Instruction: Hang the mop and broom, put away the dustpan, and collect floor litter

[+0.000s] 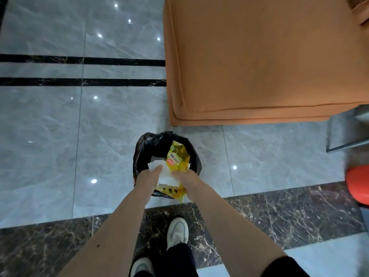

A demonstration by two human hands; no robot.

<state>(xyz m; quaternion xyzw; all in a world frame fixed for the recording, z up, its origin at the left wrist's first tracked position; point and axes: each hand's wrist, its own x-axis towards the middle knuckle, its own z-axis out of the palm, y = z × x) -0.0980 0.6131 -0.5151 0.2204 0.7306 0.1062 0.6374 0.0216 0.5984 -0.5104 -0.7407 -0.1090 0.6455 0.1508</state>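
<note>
A small bin lined with a black bag [148, 145] stands on the grey tiled floor in front of my feet. Over its mouth I hold a bundle of litter: a yellow snack wrapper [177, 156] and white tissue paper [165, 176]. My left hand [148, 177] holds the tissue side of the bundle, its fingers lying on the paper. My right hand [187, 179] grips the wrapper and tissue from the right. A second yellow wrapper piece [175, 191] hangs below my hands. No mop, broom or dustpan is in view.
An orange sofa cushion [259, 56] fills the upper right, close behind the bin. A red round object [358, 182] and a metal leg [347, 145] sit at the right edge. Dark marble strip [289, 214] runs under my shoes [177, 232].
</note>
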